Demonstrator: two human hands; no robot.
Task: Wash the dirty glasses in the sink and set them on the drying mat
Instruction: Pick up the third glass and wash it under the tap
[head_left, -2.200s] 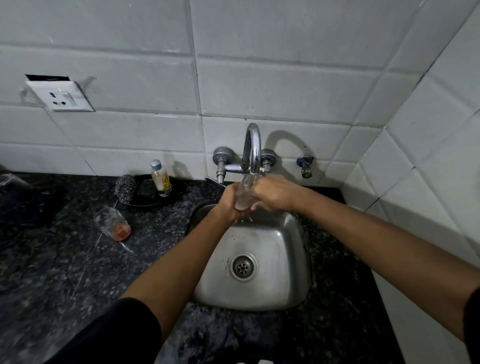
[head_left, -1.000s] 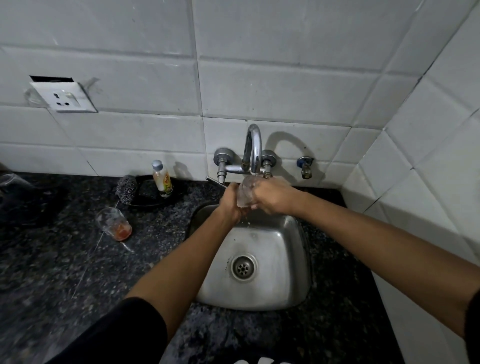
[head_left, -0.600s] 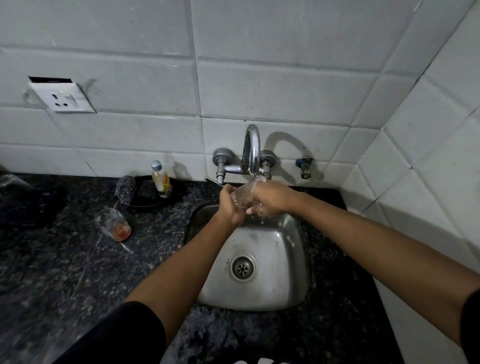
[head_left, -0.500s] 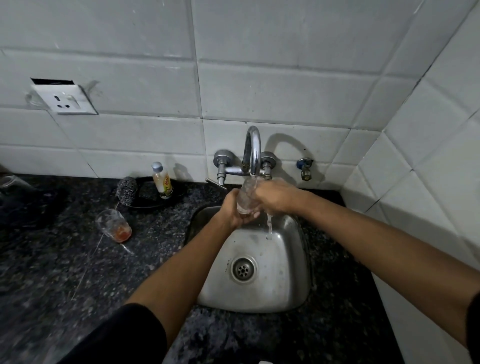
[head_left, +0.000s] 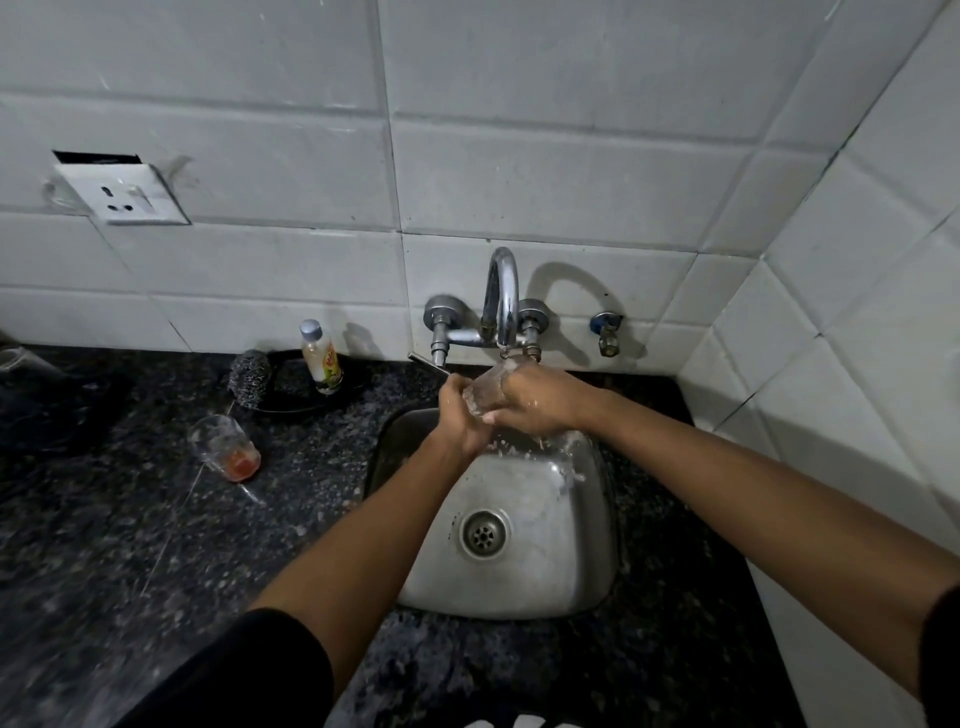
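Glasses first: far left of the frame, a dirty glass with red residue stands on the dark counter, just below a steel scrubber and a small bottle. At centre, the left hand and right hand both wrap a clear glass under the tap, above the steel sink, water splashing beneath.
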